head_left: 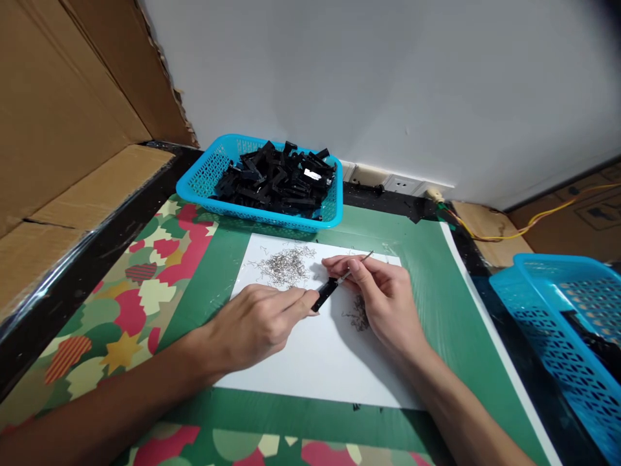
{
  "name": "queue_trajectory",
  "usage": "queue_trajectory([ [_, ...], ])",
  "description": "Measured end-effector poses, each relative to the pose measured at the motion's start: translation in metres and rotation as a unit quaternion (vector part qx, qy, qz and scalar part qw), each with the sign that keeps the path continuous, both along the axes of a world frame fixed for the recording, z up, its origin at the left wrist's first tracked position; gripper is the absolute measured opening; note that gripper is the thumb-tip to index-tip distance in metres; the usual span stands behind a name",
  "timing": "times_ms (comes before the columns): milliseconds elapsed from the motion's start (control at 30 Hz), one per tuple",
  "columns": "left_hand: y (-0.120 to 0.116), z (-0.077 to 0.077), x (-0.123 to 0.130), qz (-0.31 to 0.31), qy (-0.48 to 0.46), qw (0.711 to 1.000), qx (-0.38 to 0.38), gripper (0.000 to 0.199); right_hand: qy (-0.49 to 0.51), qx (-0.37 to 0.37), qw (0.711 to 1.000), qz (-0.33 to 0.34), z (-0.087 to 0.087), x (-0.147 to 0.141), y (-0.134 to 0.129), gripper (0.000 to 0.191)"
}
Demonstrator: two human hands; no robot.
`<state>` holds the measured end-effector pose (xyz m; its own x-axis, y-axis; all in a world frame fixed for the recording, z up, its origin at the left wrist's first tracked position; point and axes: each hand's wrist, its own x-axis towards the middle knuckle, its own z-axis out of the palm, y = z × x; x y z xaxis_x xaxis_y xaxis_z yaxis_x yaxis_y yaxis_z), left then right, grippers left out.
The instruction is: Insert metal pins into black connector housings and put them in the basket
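Note:
Above the white sheet [272, 362], my left hand [266, 320] is closed, pinching a small black plastic piece [325, 294] between thumb and fingers. My right hand [383, 291] is closed on a thin metal tool [365, 257], whose exact kind I cannot make out. The tool slants, and its lower end meets the upper end of the black piece. Behind my left hand, a loose pile of small wire-like metal parts [286, 265] lies on the sheet. A smaller pile of dark wire-like parts [359, 314] sits below my right hand, partly hidden by it.
A blue basket [187, 188] full of black plastic pieces [276, 178] stands at the back. Another blue basket [528, 310] holding black pieces is at the right. Cardboard [63, 97] rises on the left. Sockets [402, 185] and a plugged-in cable [514, 234] line the wall.

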<state>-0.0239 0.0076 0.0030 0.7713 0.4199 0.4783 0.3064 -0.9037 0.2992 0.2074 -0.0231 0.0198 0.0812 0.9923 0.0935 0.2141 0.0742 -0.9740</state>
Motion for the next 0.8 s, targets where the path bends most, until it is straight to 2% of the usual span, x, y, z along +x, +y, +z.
queue_trajectory([
  [167,0.0,-0.003,-0.001,0.011,-0.002,1.0,0.01,0.018,0.039,-0.016,0.999,-0.007,-0.003,-0.002,-0.002,0.033],
  [367,-0.001,-0.005,-0.003,0.006,-0.001,1.0,-0.018,0.024,0.071,-0.014,0.997,-0.014,-0.004,-0.006,-0.003,0.032],
  [500,-0.001,-0.011,-0.004,0.009,-0.002,1.0,-0.028,0.032,0.057,-0.025,0.998,-0.003,-0.006,-0.004,-0.003,0.034],
  [600,0.001,-0.013,-0.004,0.003,-0.005,1.0,-0.022,0.029,0.058,-0.04,0.997,-0.005,-0.007,-0.005,-0.002,0.036],
  [800,0.003,-0.008,-0.002,-0.002,-0.031,0.999,-0.008,0.029,0.023,-0.017,1.0,-0.008,-0.005,-0.008,0.002,0.038],
])
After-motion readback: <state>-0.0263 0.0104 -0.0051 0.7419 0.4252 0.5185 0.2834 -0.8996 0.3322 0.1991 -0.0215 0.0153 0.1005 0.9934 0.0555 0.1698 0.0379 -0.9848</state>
